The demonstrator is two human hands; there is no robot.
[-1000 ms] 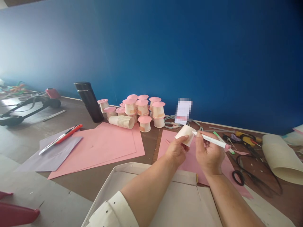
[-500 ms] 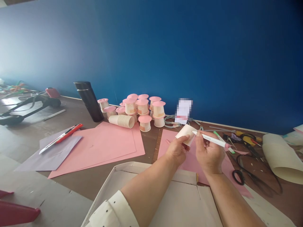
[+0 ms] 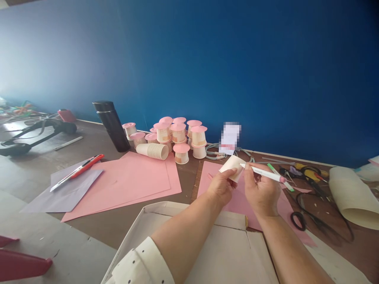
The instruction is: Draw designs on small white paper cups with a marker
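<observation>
My left hand (image 3: 222, 187) is closed around a white paper cup (image 3: 232, 166), held tilted above a pink paper sheet (image 3: 204, 182). Pinched in the fingers of my right hand (image 3: 262, 193) is a white marker (image 3: 263, 172) with a pink end. Its tip is at the cup's side; I cannot tell whether it touches. Any mark on the cup is too small to make out. Behind, several upturned paper cups with pink paper discs on top (image 3: 178, 134) are grouped and partly stacked. A nested stack of paper cups (image 3: 152, 151) lies on its side before them.
A black bottle (image 3: 111, 126) stands at the back left. On purple paper lies a red utility knife (image 3: 77, 172), beside large pink sheets (image 3: 133, 181). A white cardboard box (image 3: 222, 252) is below my forearms. Scissors (image 3: 298, 221), cables and a big paper roll (image 3: 352, 193) lie right.
The marker's tip has shifted very slightly left on the cup and its back end has dipped left a little. The cup stays in my left hand.
</observation>
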